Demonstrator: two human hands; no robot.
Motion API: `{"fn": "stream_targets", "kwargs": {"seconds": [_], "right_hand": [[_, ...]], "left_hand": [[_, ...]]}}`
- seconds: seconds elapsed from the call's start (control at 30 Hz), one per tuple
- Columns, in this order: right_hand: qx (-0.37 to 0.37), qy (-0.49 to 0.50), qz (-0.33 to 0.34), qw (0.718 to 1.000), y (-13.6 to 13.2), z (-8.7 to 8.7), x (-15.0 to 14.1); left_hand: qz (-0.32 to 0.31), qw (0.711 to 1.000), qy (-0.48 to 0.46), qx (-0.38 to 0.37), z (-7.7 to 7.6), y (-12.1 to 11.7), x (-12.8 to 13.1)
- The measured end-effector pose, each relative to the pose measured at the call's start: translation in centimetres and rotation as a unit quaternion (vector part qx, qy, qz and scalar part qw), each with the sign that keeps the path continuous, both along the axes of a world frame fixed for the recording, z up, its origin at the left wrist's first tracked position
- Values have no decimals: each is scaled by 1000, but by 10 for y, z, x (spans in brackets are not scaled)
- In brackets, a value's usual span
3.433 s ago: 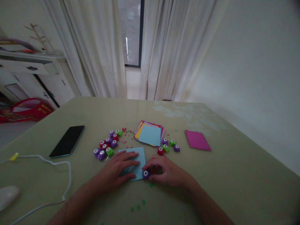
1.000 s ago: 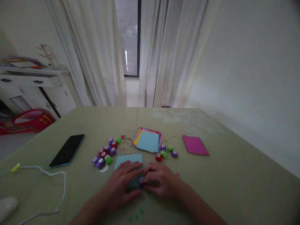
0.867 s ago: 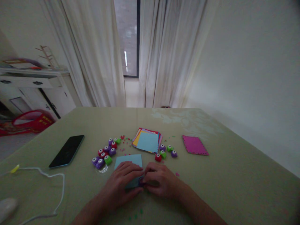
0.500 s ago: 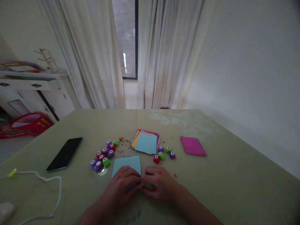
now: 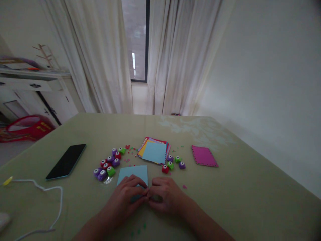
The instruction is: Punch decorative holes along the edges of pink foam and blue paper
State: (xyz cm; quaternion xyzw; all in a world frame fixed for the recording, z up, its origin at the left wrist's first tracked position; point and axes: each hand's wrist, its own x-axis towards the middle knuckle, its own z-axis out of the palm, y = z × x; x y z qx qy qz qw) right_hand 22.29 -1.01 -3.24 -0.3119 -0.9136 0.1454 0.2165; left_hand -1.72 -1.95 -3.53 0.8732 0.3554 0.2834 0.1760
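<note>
A light blue square of paper point(image 5: 134, 171) lies on the table, its near part covered by my hands. Over its lower edge rests my left hand point(image 5: 130, 192), thumb and index finger pinched together at the near right corner. Directly beside that corner is my right hand point(image 5: 164, 194), fingers curled and closed, fingertips meeting those of the left. Whatever sits between the right fingertips is hidden. To the left stand several purple, red and green craft punches point(image 5: 109, 162). More punches point(image 5: 170, 165) stand beyond the right hand.
Behind the hands lies a stack of coloured paper point(image 5: 154, 152). A magenta square with a punched edge point(image 5: 204, 156) is at the right. A black tablet point(image 5: 67, 161) and a white cable point(image 5: 60, 204) lie left. Small paper cutouts point(image 5: 139, 231) are scattered about.
The view has shifted slightly, so the table items appear a little further left and up. Both hands keep nearly the same pose at the paper's corner.
</note>
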Motion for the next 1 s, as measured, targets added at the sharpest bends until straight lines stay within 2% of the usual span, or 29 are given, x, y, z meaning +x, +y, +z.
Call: {"fn": "stream_targets", "kwargs": {"seconds": [0.17, 0.3, 0.47, 0.6, 0.7, 0.83, 1.0], "right_hand": [[17, -17, 7, 1000, 1, 1, 0], [0, -16, 9, 1000, 0, 10, 0], [-49, -12, 12, 999, -3, 22, -1], [-87, -9, 41, 995, -2, 25, -1], [-118, -3, 40, 992, 0, 28, 3], [-137, -20, 17, 990, 3, 36, 14], [-120, -39, -35, 991, 4, 40, 17]], "left_hand": [[11, 1000, -6, 17, 1, 0, -1], [3, 1000, -13, 20, -2, 3, -9], [76, 996, -8, 35, -5, 14, -34], [58, 995, 69, 49, -5, 21, -48], [28, 993, 113, 30, -5, 22, -48], [26, 991, 133, 6, -4, 21, -47], [25, 990, 142, 3, -2, 20, -48]]}}
